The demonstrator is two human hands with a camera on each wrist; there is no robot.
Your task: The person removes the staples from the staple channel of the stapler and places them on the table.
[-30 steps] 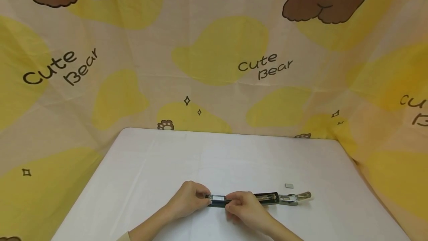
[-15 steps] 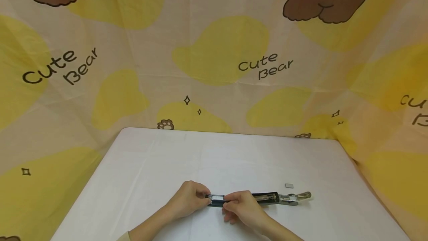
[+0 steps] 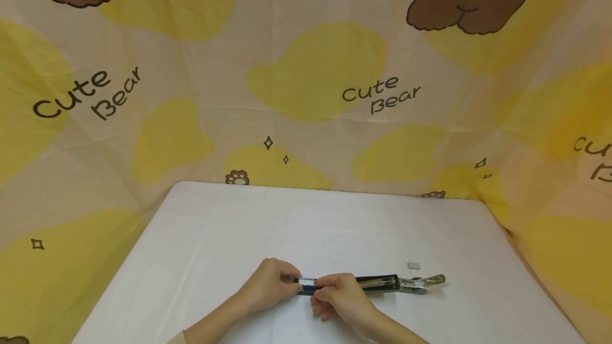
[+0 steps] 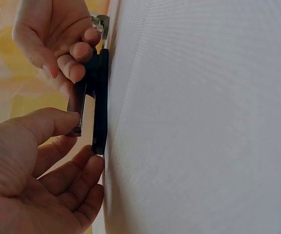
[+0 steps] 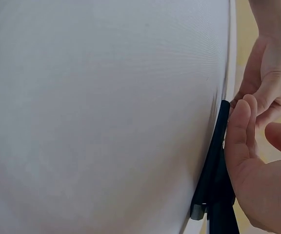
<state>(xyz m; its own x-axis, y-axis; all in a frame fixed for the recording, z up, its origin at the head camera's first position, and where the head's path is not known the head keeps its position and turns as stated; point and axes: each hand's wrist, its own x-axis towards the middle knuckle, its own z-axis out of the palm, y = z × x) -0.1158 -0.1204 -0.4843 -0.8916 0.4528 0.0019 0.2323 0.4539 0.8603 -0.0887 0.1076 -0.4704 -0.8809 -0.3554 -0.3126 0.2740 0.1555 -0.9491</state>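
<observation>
Stapler (image 3: 356,283) opened flat near front edge of table (image 3: 229,227), long axis parallel to that edge, metal tip toward right. Middle hidden under right hand (image 3: 341,296). Left hand (image 3: 270,283) pinches left end; right hand fingers curled over staple channel. Small staple block (image 3: 413,265) just behind right end, detail unclear.

Legible text stands only on the backdrop cloth (image 3: 306,137) behind the table (image 3: 239,227). "Cute Bear" is printed in dark lettering above the table's far edge, right of centre, and again up and left of the table. To the table's right, the print is cut off as "Cu".
</observation>
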